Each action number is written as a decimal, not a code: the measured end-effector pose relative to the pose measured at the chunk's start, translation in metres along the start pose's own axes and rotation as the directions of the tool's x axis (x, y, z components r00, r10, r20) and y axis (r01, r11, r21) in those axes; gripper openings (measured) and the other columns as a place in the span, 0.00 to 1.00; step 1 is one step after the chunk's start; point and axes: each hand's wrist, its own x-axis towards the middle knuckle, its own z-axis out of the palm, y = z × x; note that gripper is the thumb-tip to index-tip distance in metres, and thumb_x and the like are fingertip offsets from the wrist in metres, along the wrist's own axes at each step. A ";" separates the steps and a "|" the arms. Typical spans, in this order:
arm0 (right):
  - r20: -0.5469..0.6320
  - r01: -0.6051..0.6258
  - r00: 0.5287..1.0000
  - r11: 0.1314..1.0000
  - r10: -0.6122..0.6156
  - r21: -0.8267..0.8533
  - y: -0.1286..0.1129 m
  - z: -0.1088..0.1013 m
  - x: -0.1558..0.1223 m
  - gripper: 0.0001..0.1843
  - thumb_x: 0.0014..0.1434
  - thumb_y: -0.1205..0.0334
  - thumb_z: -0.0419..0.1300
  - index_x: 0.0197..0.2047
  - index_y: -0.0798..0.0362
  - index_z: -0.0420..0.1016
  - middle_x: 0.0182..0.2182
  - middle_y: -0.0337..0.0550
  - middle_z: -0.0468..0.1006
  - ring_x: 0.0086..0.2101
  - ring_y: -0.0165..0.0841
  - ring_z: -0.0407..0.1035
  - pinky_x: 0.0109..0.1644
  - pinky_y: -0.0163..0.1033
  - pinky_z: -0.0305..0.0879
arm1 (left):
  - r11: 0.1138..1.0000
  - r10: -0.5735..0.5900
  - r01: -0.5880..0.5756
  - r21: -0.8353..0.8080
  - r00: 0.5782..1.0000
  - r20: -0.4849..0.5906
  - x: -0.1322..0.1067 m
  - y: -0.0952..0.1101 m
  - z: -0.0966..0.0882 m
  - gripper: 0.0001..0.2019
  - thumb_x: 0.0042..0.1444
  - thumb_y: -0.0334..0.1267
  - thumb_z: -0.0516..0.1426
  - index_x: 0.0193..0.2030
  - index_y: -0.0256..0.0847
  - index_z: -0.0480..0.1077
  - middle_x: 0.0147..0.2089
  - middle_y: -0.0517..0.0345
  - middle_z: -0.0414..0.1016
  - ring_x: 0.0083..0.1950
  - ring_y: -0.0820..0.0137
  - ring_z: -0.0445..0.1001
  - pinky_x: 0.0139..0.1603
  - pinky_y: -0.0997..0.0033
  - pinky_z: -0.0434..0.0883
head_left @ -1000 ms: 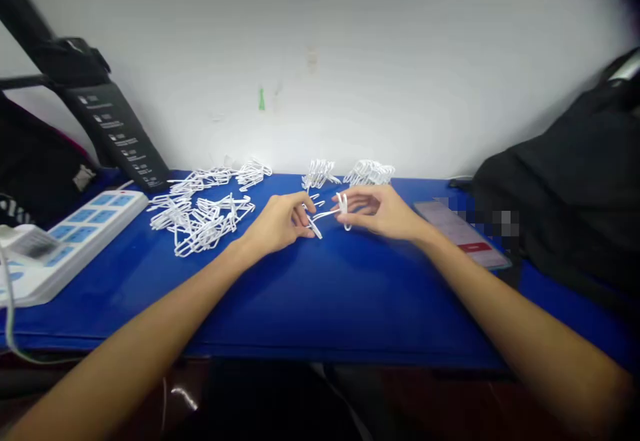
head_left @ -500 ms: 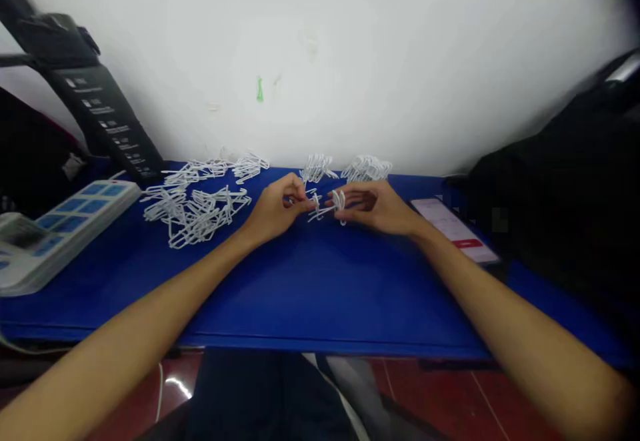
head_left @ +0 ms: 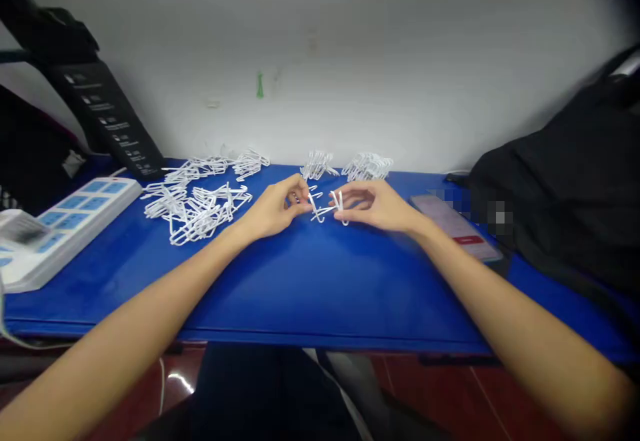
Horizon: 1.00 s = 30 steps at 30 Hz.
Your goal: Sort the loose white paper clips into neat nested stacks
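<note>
My left hand (head_left: 274, 210) and my right hand (head_left: 376, 205) meet over the middle of a blue table (head_left: 310, 281). Both pinch the same small white plastic clip (head_left: 326, 207), the left at its left end and the right at its looped right end. A loose heap of the same white clips (head_left: 197, 204) lies to the left of my left hand. Two tidier bunches of clips (head_left: 345, 166) sit by the wall, just behind my hands.
A white power strip with blue sockets (head_left: 60, 224) lies at the left edge. A black stand (head_left: 107, 121) leans at the back left. A phone (head_left: 457, 227) lies to the right of my right hand, beside a black bag (head_left: 565, 181). A white wall stands behind.
My left hand's fingers closed onto the clip's left end and rose slightly. Both hands stayed together in the same spot. The view shifted a little.
</note>
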 end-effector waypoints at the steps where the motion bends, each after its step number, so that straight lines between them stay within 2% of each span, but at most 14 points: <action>1: 0.000 -0.001 1.000 1.000 0.001 -0.009 0.001 0.000 0.000 0.31 0.49 0.46 0.79 0.52 0.53 0.84 0.40 0.49 0.87 0.38 0.43 0.83 0.45 0.48 0.82 | 1.000 0.007 -0.008 0.012 1.000 0.013 0.000 0.001 0.000 0.09 0.61 0.37 0.65 0.46 0.41 0.73 0.40 0.58 0.80 0.39 0.69 0.78 0.41 0.70 0.70; 6: 0.013 0.044 0.999 0.998 -0.044 -0.036 -0.003 0.005 -0.001 0.30 0.51 0.48 0.78 0.55 0.52 0.85 0.44 0.48 0.88 0.44 0.45 0.84 0.51 0.50 0.83 | 0.997 0.009 -0.012 0.071 0.999 0.042 -0.002 0.005 0.004 0.05 0.58 0.36 0.67 0.41 0.42 0.82 0.40 0.56 0.85 0.39 0.66 0.80 0.42 0.68 0.71; 11: 0.022 0.038 0.999 0.999 -0.038 -0.001 -0.006 0.012 -0.002 0.32 0.52 0.50 0.78 0.60 0.49 0.84 0.52 0.46 0.87 0.46 0.46 0.84 0.59 0.55 0.81 | 0.995 0.011 -0.016 0.095 0.999 0.050 -0.004 0.012 0.011 0.09 0.62 0.42 0.65 0.45 0.45 0.86 0.45 0.54 0.88 0.43 0.61 0.83 0.43 0.65 0.73; 15: 0.028 0.052 0.998 0.999 -0.052 -0.008 -0.004 0.013 -0.001 0.32 0.51 0.50 0.78 0.59 0.46 0.85 0.55 0.43 0.85 0.50 0.49 0.83 0.60 0.56 0.81 | 0.988 0.035 -0.045 0.149 0.997 0.072 -0.004 0.015 0.014 0.10 0.62 0.41 0.65 0.47 0.47 0.87 0.45 0.54 0.88 0.41 0.61 0.83 0.43 0.65 0.72; 21: 0.070 0.049 0.996 0.998 -0.046 -0.035 -0.006 0.011 -0.003 0.32 0.52 0.49 0.77 0.59 0.47 0.85 0.52 0.43 0.87 0.46 0.47 0.84 0.59 0.56 0.82 | 0.985 0.055 -0.073 0.159 0.992 0.115 -0.006 0.015 0.019 0.10 0.64 0.38 0.61 0.44 0.45 0.86 0.43 0.56 0.88 0.41 0.61 0.82 0.43 0.66 0.70; 25: 0.054 0.077 0.996 0.995 -0.074 -0.063 -0.009 0.012 -0.003 0.31 0.52 0.51 0.78 0.59 0.47 0.85 0.55 0.42 0.85 0.51 0.50 0.83 0.62 0.57 0.79 | 0.984 0.057 -0.077 0.163 0.991 0.124 -0.006 0.016 0.020 0.11 0.65 0.36 0.60 0.44 0.44 0.85 0.42 0.56 0.88 0.41 0.61 0.81 0.44 0.65 0.69; 30: 0.070 0.103 0.993 0.990 -0.096 -0.095 -0.014 0.014 -0.002 0.29 0.58 0.52 0.73 0.62 0.46 0.83 0.51 0.41 0.88 0.46 0.46 0.84 0.57 0.53 0.81 | 0.972 0.063 -0.087 0.217 0.991 0.118 -0.004 0.017 0.020 0.12 0.66 0.34 0.57 0.42 0.43 0.84 0.43 0.53 0.86 0.46 0.59 0.81 0.48 0.64 0.69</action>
